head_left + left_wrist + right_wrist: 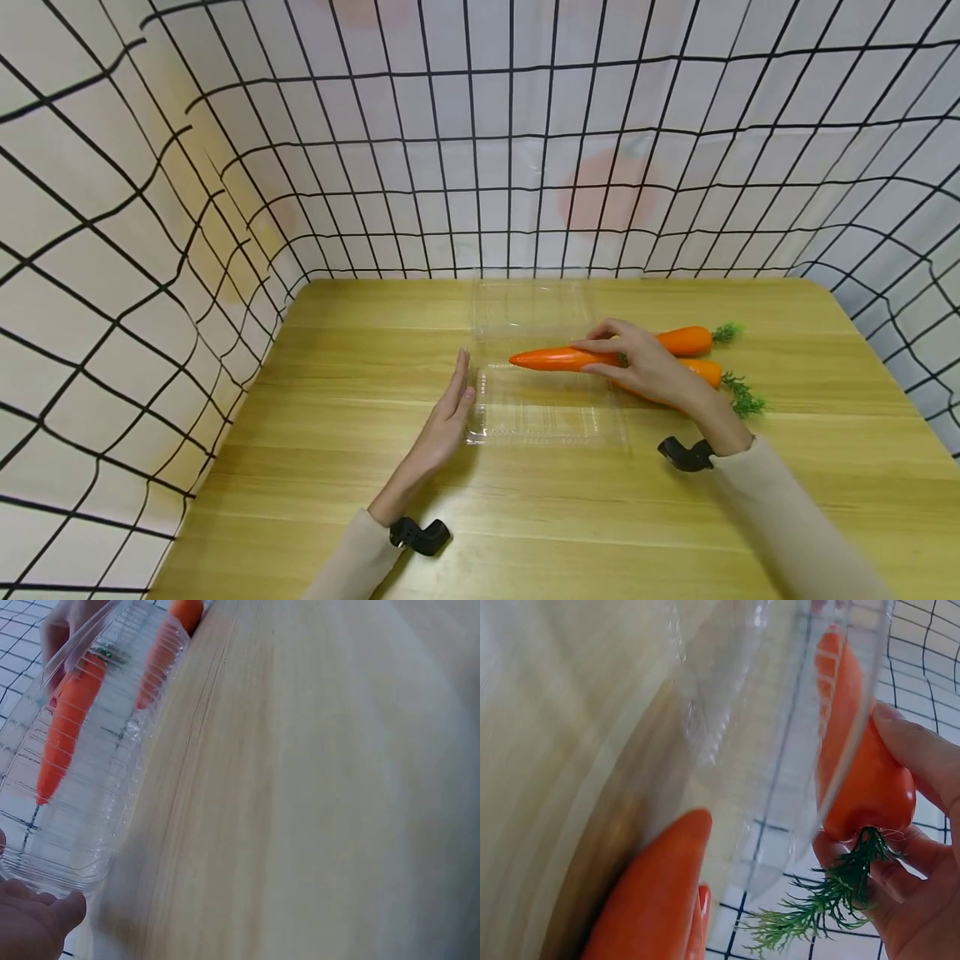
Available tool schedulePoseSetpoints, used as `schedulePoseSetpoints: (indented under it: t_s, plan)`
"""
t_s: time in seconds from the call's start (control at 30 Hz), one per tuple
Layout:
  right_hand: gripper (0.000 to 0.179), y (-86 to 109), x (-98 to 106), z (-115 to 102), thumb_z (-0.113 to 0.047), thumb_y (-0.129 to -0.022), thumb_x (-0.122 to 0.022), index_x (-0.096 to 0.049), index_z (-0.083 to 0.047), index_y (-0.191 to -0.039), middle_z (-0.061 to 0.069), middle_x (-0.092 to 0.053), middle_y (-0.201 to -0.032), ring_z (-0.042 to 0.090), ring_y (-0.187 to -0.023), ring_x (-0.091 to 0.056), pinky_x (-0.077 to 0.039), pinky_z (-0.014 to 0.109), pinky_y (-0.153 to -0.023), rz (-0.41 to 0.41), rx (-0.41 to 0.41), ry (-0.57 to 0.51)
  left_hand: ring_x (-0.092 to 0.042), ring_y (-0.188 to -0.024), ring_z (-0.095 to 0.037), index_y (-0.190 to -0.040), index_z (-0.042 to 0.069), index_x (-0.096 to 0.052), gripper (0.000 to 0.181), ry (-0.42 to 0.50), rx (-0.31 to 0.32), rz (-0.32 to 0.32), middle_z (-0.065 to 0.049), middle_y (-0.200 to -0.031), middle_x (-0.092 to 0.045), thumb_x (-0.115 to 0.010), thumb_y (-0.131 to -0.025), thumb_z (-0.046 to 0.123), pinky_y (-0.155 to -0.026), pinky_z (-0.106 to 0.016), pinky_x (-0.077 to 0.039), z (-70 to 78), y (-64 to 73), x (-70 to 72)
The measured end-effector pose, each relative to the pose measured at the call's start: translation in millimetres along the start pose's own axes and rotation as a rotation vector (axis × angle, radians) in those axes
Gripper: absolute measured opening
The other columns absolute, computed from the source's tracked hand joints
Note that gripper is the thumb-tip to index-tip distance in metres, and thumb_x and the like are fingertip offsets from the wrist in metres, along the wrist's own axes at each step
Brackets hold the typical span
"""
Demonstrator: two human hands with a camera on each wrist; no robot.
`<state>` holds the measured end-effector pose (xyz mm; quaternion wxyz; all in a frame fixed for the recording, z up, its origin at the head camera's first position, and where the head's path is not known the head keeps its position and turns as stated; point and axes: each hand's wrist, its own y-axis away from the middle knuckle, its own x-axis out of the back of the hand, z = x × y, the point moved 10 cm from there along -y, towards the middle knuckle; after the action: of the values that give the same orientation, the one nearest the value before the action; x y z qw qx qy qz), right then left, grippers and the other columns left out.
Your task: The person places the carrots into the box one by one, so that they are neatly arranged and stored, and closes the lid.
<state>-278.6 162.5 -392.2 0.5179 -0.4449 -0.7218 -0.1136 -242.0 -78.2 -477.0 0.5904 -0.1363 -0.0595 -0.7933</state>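
An orange carrot [551, 359] with a green top is gripped in my right hand [651, 364], thumb on one side and fingers on the other. Its tip points left, over the clear plastic clamshell box [540, 412], whose lid [528, 307] lies folded back behind the base. In the right wrist view the carrot's leafy top [836, 900] hangs down past the fingers. My left hand [442, 423] stands at the box's left end with its fingers extended, right at the wall. The left wrist view shows the left fingertips [69, 911] beside that end of the box.
Two more carrots, one behind [686, 340] and one in front [707, 372], lie to the right of the box, partly hidden by my right hand. Everything rests on a wooden table [337, 367]. Black grid netting [510, 133] over white sheeting encloses the back and sides.
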Motion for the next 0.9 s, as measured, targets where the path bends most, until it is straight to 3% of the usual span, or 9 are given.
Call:
schedulePoseSetpoints:
  t_s: [0.17,0.43,0.7,0.9]
  plan:
    - [0.038,-6.4,-8,-2,-0.02,-0.094,-0.077,-0.073,-0.015,-0.131,0.009,-0.066,-0.12,0.014,-0.087,-0.054,-0.049,0.03,-0.069,-0.001,-0.008,-0.044,-0.005,-0.162,-0.03,-0.167,0.009,0.003,0.062,-0.003,-0.004,0.001,-0.012,-0.176,0.0,-0.03,-0.115,0.015,-0.132,-0.051,-0.007,1.0,1.0,-0.3]
    - [0.039,-11.0,-19,-2,-0.021,-0.094,-0.078,-0.073,-0.011,-0.131,0.01,-0.066,-0.118,0.016,-0.09,-0.057,-0.052,0.033,-0.072,-0.02,-0.034,-0.082,-0.006,-0.162,-0.032,-0.167,0.008,0.004,0.062,-0.015,-0.015,0.0,-0.013,-0.175,0.001,-0.03,-0.114,0.012,-0.131,-0.052,-0.009,2.2,1.1,-0.9]
    - [0.038,-16.2,-27,-4,-0.022,-0.093,-0.078,-0.074,-0.011,-0.129,0.008,-0.067,-0.115,0.016,-0.088,-0.057,-0.049,0.029,-0.07,-0.01,-0.026,-0.054,-0.006,-0.162,-0.032,-0.167,0.009,0.005,0.063,-0.012,-0.018,0.0,-0.013,-0.176,0.0,-0.03,-0.114,0.012,-0.131,-0.054,-0.009,1.2,0.9,-0.9]
    - [0.037,-20.6,-36,-4,-0.024,-0.094,-0.077,-0.075,-0.011,-0.128,0.008,-0.068,-0.114,0.02,-0.093,-0.061,-0.051,0.034,-0.076,-0.04,-0.042,-0.007,-0.007,-0.162,-0.033,-0.166,0.008,0.005,0.063,-0.005,-0.026,-0.004,-0.013,-0.175,0.0,-0.03,-0.114,0.01,-0.131,-0.054,-0.01,2.7,0.5,-1.7]
